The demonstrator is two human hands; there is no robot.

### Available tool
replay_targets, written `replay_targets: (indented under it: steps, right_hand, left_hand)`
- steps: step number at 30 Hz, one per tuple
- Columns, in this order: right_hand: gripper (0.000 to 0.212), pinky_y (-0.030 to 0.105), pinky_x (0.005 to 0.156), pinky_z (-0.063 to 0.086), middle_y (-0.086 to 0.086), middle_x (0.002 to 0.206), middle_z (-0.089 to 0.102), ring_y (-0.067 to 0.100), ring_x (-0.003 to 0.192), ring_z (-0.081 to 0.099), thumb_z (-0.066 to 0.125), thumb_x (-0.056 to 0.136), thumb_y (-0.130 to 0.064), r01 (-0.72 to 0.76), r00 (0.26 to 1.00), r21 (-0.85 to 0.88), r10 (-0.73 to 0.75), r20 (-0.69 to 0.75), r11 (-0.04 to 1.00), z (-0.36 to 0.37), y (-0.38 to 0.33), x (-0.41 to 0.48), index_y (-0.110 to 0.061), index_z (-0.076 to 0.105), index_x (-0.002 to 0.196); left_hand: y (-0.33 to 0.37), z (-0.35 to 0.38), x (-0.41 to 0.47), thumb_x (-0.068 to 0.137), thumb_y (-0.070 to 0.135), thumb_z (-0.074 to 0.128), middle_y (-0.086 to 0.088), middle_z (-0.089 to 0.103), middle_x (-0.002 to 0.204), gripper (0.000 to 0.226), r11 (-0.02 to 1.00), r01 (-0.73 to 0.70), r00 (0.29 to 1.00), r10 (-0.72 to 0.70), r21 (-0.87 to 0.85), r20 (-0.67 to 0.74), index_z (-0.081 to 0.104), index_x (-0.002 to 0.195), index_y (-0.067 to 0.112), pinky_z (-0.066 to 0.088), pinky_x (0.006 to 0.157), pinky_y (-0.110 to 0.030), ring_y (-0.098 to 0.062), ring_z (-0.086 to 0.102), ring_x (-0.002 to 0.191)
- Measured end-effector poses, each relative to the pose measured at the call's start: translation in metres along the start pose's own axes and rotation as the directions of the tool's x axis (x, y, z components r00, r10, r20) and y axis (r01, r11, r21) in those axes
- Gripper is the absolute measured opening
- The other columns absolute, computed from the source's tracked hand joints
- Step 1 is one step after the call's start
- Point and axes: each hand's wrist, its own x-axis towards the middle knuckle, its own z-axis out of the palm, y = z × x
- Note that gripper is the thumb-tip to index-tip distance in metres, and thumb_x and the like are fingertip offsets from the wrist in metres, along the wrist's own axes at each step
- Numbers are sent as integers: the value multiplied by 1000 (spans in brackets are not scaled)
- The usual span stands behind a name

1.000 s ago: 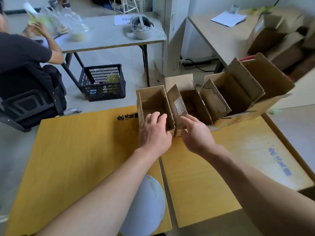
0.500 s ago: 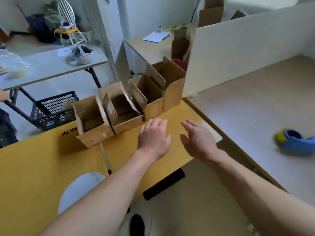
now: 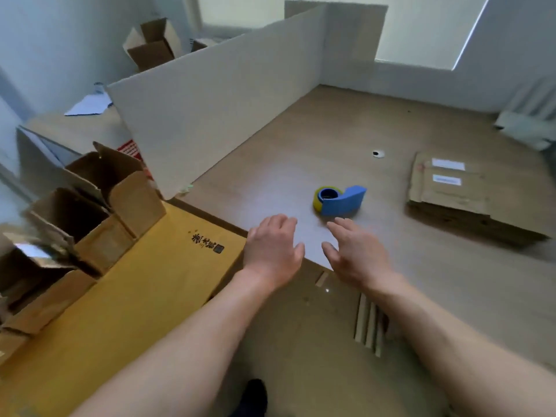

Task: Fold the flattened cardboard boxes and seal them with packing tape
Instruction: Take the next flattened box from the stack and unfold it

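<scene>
Blue tape dispenser with a yellow roll, lying on the grey-brown tabletop near its front edge. Just before it, left hand and right hand, both spread and empty (palms down). Flattened cardboard boxes stacked toward the right edge. Folded open boxes along the far-left edge of the yellow tabletop.
</scene>
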Motion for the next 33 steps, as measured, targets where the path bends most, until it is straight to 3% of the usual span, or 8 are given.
replay_targets:
  steps: [11, 17, 26, 30, 33]
  right_hand:
    - [46, 40, 101, 47, 3, 134, 62, 23, 125, 54, 49, 97, -43, -323, 946, -131, 316, -71, 937, -31, 119, 4, -17, 57, 134]
    - [48, 41, 102, 45, 2, 136, 60, 23, 128, 51, 47, 98, -45, -491, 871, -136, 482, -96, 860, -39, 163, 12, -16, 55, 136]
    - [41, 43, 93, 49, 5, 122, 64, 27, 119, 53, 50, 95, -42, -649, 760, -131, 641, -102, 749, -42, 232, 12, -14, 60, 122]
    - [44, 44, 100, 45, 8, 129, 61, 27, 126, 50, 52, 96, -41, -679, 734, -79, 669, -118, 730, -44, 280, 17, -13, 59, 128]
    - [52, 41, 110, 38, 8, 147, 50, 25, 139, 40, 50, 97, -43, -695, 719, -51, 690, -85, 717, -40, 327, 24, -15, 51, 141]
  left_hand:
    - [95, 63, 109, 91, 47, 50, 3, 60, 122, 41, 937, -339, 931, 347, -79, 117, 57, 120, 20, 40, 89, -37, -21, 54, 111]
    - [132, 89, 162, 92, 49, 50, 0, 57, 130, 48, 845, -518, 827, 534, -131, 173, 54, 130, 20, 39, 99, -41, -22, 50, 121]
    - [189, 127, 214, 93, 51, 48, 0, 56, 130, 45, 765, -621, 729, 644, -171, 232, 55, 125, 21, 41, 98, -41, -23, 51, 119]
    - [221, 152, 236, 93, 52, 48, 1, 55, 131, 46, 772, -610, 723, 635, -179, 271, 53, 128, 23, 43, 98, -40, -23, 51, 118]
    - [248, 177, 255, 92, 51, 48, 2, 53, 130, 45, 793, -590, 735, 605, -153, 307, 53, 126, 23, 45, 95, -39, -22, 50, 117]
